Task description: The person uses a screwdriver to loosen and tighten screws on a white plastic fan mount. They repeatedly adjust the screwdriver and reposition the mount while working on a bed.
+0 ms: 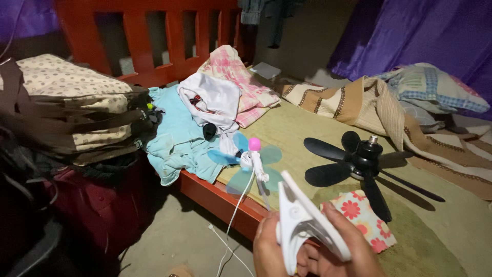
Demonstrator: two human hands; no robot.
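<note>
Both hands grip white clip — cluttered bed, concrete floor.

Two bare hands, left hand, right hand, no sleeves, rings or gloves

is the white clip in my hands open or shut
Open. The white clip shows its jaws spread apart while both hands squeeze it.

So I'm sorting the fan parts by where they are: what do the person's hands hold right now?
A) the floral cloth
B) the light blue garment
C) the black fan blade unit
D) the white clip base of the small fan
D: both hands, left hand and right hand, grip the white clip, while the black fan blades lie on the bed.
</note>
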